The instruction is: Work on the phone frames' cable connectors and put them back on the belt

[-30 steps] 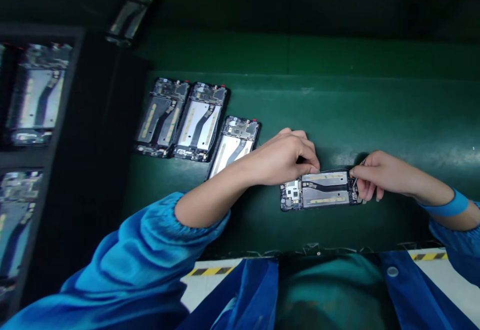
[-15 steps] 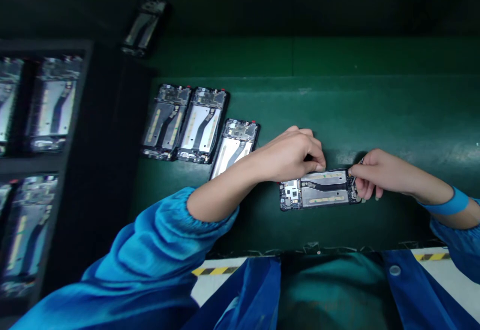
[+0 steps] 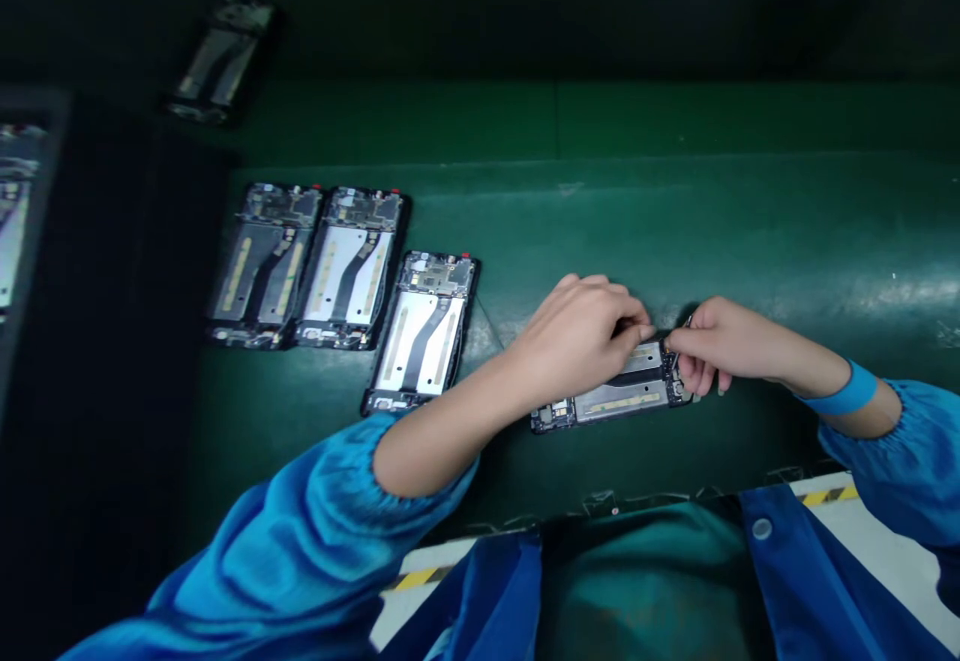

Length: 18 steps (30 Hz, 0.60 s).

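Phone frame in hand: the opened phone frame (image 3: 611,396) lies lengthwise across the green belt (image 3: 750,231), just in front of your body, its bare inside facing up and its circuit end toward your left.
Its attitude: it sits slightly tilted, the right end a little farther from you than the left.
Your left hand: your left hand (image 3: 581,336) is curled over the far long edge of the frame, fingertips pressed down on its upper right part; it covers much of the top half.
Your right hand: your right hand (image 3: 712,341) pinches the right end of the frame between thumb and fingers, and a small thin thing shows at the fingertips, too blurred for you to name.
Gap between hands: your 2 hands nearly meet over the frame's right end.
Wrist: a blue band (image 3: 847,389) circles your right wrist, and blue sleeves (image 3: 300,541) cover both arms.
Row of frames: 3 more opened frames (image 3: 345,266) lie upright on the belt to your left, 2 touching side by side and the 3rd just beside them, nearer to you.
Far frame: 1 frame (image 3: 221,61) lies apart at the far left, tilted.
Left edge: a dark rack (image 3: 75,341) fills the left side, blurred.
Near edge: a yellow-and-black striped strip (image 3: 416,577) runs along the bench edge by your body.
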{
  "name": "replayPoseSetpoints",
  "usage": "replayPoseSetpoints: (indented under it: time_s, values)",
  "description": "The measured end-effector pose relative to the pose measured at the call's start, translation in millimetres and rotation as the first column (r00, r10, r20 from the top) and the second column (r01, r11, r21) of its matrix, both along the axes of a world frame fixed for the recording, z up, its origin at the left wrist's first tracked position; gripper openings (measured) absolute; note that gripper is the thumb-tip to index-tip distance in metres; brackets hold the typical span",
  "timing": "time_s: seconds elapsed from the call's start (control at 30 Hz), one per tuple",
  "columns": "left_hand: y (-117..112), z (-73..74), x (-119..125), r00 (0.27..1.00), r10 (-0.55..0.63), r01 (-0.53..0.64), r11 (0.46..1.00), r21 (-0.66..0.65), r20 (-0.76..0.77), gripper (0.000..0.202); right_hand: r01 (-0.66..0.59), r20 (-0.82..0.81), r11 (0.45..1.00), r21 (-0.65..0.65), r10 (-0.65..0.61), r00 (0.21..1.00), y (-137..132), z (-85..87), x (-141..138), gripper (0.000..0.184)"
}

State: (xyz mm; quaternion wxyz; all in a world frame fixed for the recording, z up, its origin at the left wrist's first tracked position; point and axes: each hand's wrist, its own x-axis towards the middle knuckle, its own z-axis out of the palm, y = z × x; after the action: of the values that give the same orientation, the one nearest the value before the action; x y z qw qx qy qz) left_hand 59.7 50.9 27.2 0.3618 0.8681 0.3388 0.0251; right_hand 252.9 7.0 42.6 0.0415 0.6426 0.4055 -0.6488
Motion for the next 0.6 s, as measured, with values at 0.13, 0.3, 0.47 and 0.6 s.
replayPoseSetpoints:
  time_s: [0.13,0.3,0.47,0.6]
  values:
    - [-18,0.2,1,0.989,0.117,-0.111,0.991,0.069,-0.095,0.020,0.012,-0.025,0.999,0.052,-0.010,1.000,-4,-8.8,2,0.041]
    - [-29,1.3,3,0.988,0.092,-0.072,0.985,0.155,-0.125,0.017,0.098,-0.138,0.959,0.266,-0.062,0.988,-13,-1.2,21,0.037]
    - [-32,7.3,-10,0.990,0.136,-0.135,0.990,-0.049,0.024,0.016,0.362,-0.213,0.603,0.711,-0.306,0.928,-29,12.5,29,0.032]
    - [-37,11.9,-13,0.914,0.312,-0.261,0.942,-0.213,0.260,0.011,0.184,-0.137,0.719,0.670,-0.123,0.983,-36,3.8,5,0.018]
